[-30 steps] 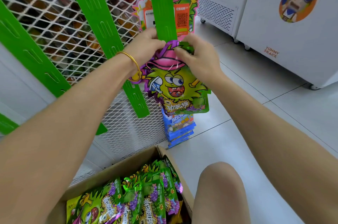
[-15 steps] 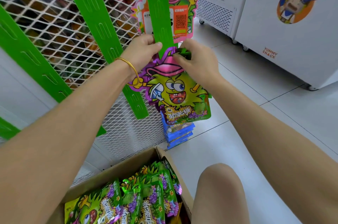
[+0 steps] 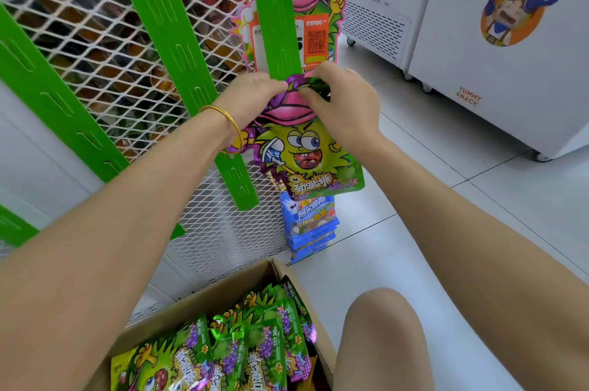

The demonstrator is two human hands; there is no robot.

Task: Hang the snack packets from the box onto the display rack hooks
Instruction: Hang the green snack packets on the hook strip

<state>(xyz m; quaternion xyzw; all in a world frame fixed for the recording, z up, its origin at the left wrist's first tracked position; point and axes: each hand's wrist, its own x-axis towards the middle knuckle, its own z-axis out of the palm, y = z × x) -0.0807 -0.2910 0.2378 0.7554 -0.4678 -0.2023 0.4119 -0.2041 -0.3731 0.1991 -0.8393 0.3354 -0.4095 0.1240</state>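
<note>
Slightly lower in view than a second ago, both my hands are still working at the top of the same snack packet. My left hand (image 3: 251, 97) is pinching the packet's purple top edge from the left, with a gold bangle (image 3: 229, 122) sitting on that wrist. My right hand (image 3: 347, 103) is pinching the top from the right, fingers curling over the foil. The snack packet (image 3: 306, 154) is hanging face-out between them, its top pressing against the green display strip (image 3: 274, 14) at the strip's lowest visible part. Whether a hook is passing through the packet I cannot tell, since my fingers are covering that spot.

Another packet (image 3: 315, 24) is hanging higher up, partly behind the same strip, its printed back facing me. Blue packets (image 3: 310, 221) are hanging below the one I am holding. A white mesh panel (image 3: 95, 39) is standing behind the strips.

The cardboard box (image 3: 223, 295) is sitting at the bottom edge of the view, with more green packets (image 3: 248, 349) standing packed toward its right wall. My knee (image 3: 379, 336) is showing just beside the box's right corner. White freezer cabinets (image 3: 510, 87) are standing well apart on the right.
</note>
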